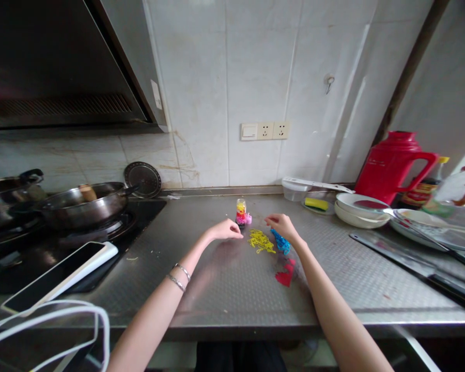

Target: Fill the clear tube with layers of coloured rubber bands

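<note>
My left hand (225, 229) is over the steel counter with its fingers curled together, just in front of a small clear jar (241, 211) holding yellow, red and pink bits. Whatever its fingertips hold, if anything, is too small to see. A small pink item (248, 218) touches the jar's right side. My right hand (282, 226) is pinched closed above a pile of blue rubber-band-like loops (281, 243), partly covering it; nothing can be made out in the pinch. Between the hands lies a loose pile of yellow loops (261, 241). Nearer me are red heart-shaped pieces (285, 274).
At left are a stove (112, 253) with a steel pan (87, 204) and a white device (62, 276) with cables. At right stand a red thermos jug (389, 168), stacked bowls (360, 212), a yellow-green sponge (316, 204) and a cleaver-like knife (406, 263).
</note>
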`<state>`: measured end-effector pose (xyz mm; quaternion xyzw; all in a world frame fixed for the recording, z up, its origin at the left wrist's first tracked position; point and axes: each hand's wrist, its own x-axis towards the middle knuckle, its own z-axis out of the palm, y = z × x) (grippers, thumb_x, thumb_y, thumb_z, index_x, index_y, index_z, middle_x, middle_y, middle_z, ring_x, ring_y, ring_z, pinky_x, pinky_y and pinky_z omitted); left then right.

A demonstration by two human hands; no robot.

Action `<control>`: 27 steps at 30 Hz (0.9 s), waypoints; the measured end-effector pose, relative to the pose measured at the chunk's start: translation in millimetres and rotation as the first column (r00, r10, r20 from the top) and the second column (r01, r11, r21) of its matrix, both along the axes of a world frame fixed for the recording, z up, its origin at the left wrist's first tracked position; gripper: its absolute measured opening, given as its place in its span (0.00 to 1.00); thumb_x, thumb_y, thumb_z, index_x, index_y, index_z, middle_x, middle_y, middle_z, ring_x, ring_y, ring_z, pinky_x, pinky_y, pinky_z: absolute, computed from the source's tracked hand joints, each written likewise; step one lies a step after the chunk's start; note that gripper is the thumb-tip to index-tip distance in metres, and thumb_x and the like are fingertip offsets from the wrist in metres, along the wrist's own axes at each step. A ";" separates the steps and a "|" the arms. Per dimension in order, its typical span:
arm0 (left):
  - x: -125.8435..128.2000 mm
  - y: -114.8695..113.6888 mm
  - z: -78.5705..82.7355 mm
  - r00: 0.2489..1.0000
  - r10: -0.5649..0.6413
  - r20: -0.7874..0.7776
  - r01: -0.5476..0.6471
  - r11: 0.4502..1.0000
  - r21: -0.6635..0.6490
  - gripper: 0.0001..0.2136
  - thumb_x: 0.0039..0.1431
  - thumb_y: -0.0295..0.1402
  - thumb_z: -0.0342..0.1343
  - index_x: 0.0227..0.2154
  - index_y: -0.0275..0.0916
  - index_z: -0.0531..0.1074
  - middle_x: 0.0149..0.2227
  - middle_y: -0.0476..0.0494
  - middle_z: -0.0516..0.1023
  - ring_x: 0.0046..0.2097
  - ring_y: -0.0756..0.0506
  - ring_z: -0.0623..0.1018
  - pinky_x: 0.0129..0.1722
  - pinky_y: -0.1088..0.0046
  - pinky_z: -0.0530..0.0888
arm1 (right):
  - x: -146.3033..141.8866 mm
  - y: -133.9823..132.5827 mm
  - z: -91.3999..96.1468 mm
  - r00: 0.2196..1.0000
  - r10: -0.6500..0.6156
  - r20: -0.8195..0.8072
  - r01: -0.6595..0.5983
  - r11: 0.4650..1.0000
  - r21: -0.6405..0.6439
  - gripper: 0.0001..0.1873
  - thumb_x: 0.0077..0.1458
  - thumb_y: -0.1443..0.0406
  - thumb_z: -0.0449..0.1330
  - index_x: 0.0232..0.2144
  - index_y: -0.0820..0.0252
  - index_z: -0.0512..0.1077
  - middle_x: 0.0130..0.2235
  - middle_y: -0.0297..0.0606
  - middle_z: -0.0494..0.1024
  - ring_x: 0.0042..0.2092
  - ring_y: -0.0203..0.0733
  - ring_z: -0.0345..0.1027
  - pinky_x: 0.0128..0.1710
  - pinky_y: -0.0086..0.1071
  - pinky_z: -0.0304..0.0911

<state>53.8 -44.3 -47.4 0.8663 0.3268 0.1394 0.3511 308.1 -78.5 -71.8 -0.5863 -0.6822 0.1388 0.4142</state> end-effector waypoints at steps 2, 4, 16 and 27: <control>13.5 -4.0 -7.9 0.998 0.032 0.056 -0.039 0.993 0.114 0.13 0.44 0.40 0.58 0.29 0.35 0.76 0.26 0.45 0.75 0.27 0.50 0.70 0.27 0.76 0.63 | 1.6 1.4 -3.3 1.000 0.002 0.021 -0.002 1.000 0.005 0.17 0.48 0.58 0.51 0.25 0.64 0.74 0.23 0.38 0.76 0.25 0.37 0.67 0.27 0.27 0.59; 25.1 -7.0 -17.2 0.995 0.063 0.078 -0.080 0.967 0.240 0.14 0.43 0.39 0.60 0.31 0.35 0.76 0.30 0.43 0.76 0.32 0.47 0.72 0.32 0.74 0.65 | 3.6 2.2 -6.0 0.999 -0.009 0.037 0.009 1.000 0.010 0.17 0.48 0.58 0.51 0.25 0.64 0.74 0.23 0.38 0.75 0.26 0.38 0.67 0.27 0.27 0.59; 43.0 -21.8 -33.1 0.988 0.148 0.053 -0.157 0.922 0.354 0.09 0.44 0.37 0.60 0.27 0.37 0.77 0.30 0.43 0.74 0.32 0.47 0.71 0.32 0.75 0.65 | 2.9 -1.9 -3.4 0.997 -0.034 0.074 0.033 0.999 0.014 0.16 0.47 0.60 0.51 0.23 0.63 0.74 0.22 0.37 0.75 0.26 0.38 0.67 0.27 0.26 0.57; 47.4 -20.8 -32.0 0.976 0.122 0.183 -0.149 0.979 0.142 0.06 0.46 0.31 0.57 0.25 0.33 0.76 0.27 0.43 0.77 0.29 0.49 0.72 0.31 0.75 0.67 | 2.5 -1.6 -3.2 0.997 -0.024 0.078 0.024 1.000 0.009 0.16 0.48 0.60 0.51 0.24 0.64 0.74 0.23 0.38 0.75 0.26 0.37 0.67 0.26 0.26 0.57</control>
